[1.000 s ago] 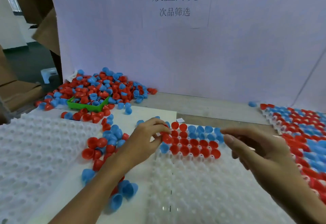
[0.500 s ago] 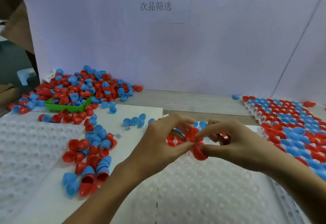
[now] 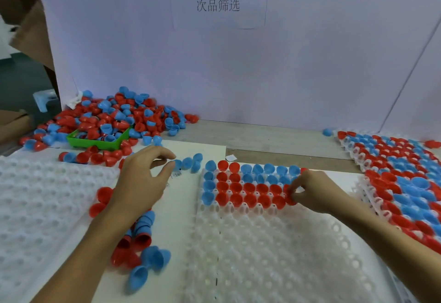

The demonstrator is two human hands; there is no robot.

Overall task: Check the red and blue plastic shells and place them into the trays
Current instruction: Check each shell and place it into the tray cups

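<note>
A white dimpled tray (image 3: 274, 250) lies in front of me, its far rows filled with red and blue shells (image 3: 248, 187). My right hand (image 3: 315, 193) pinches a red shell (image 3: 290, 196) at the right end of the tray's filled rows. My left hand (image 3: 140, 181) hovers over the white sheet with fingers loosely curled and nothing in it, its fingertips close to a few loose blue shells (image 3: 189, 163). More loose red and blue shells (image 3: 140, 243) lie under and beside my left wrist.
A big heap of red and blue shells (image 3: 114, 116) sits at the back left around a green box (image 3: 97, 142). An empty white tray (image 3: 43, 207) lies at the left. Filled trays (image 3: 401, 171) are stacked at the right. A white backboard stands behind.
My hands were together at the tray holding red shells. They have parted: the right hand went right to the row's end with a red shell, the left hand swung left toward the loose shells.
</note>
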